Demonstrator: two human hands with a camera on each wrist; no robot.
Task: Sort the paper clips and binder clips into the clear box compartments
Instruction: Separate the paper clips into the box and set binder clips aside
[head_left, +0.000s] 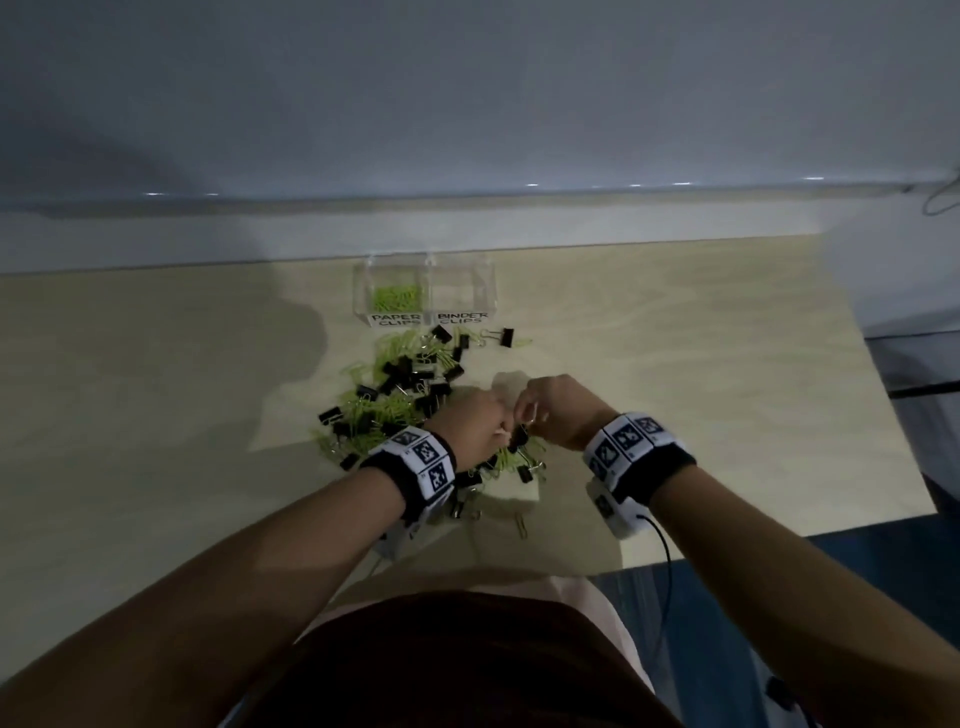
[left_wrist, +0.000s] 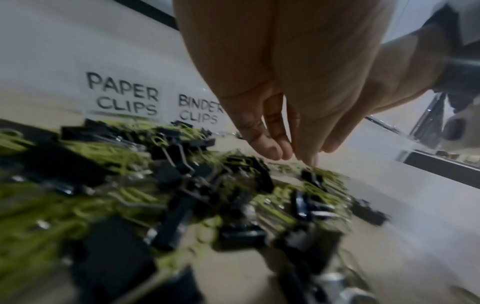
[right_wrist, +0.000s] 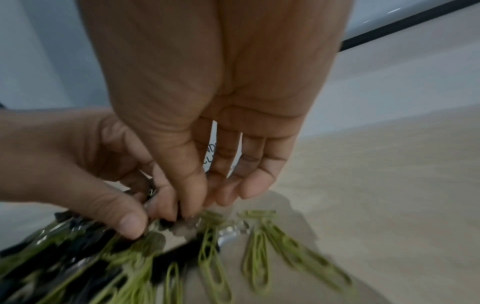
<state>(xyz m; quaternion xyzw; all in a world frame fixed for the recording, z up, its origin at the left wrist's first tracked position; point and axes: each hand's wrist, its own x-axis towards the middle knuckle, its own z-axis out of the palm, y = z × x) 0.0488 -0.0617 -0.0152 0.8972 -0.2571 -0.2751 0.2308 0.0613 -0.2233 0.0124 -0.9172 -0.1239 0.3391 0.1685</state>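
Observation:
The clear box (head_left: 426, 258) stands at the back of the table. Its left compartment (head_left: 396, 298), labelled PAPER CLIPS, holds green paper clips; the right one (head_left: 462, 294), labelled BINDER CLIPS, looks empty. In front lies a mixed pile (head_left: 405, 384) of green paper clips and black binder clips. At the pile's near right edge both hands meet. My left hand (head_left: 500, 430) (left_wrist: 283, 153) and right hand (head_left: 525, 415) (right_wrist: 187, 209) each pinch a black binder clip (head_left: 519, 439) just above the table. Green paper clips (right_wrist: 210, 242) hang tangled from it.
A lone binder clip (head_left: 501, 336) lies right of the pile near the box. One paper clip (head_left: 521, 526) lies near the front edge. The table ends at the right (head_left: 924, 483) over blue floor. A wall ledge (head_left: 467, 218) runs behind the box.

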